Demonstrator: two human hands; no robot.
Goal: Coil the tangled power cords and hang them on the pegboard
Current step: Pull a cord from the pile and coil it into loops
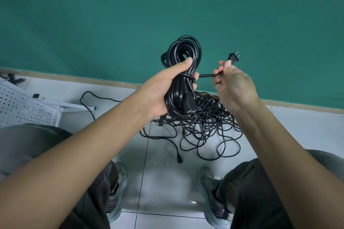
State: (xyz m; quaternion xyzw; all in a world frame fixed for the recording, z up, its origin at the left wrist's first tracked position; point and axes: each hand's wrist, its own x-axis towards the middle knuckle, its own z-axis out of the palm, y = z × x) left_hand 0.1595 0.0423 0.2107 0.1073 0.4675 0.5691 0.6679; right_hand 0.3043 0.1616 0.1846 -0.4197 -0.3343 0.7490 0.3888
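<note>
Coiled cord (183, 72) gripped in left hand (163, 89); pegboard (22, 107) cut off.

The left hand (160, 89) is holding the coiled cord (183, 72) up in the middle, with the right hand (232, 87) just to its right, pinching the plug end (234, 58); a short stretch of cord is running between the two hands. Below and behind them, the tangled cords (202, 126) are lying on the floor (163, 182) near the wall (167, 5). The pegboard (24, 108) is lying at the far left. The two shoes (117, 191) are standing on the floor nearest the person.
</note>
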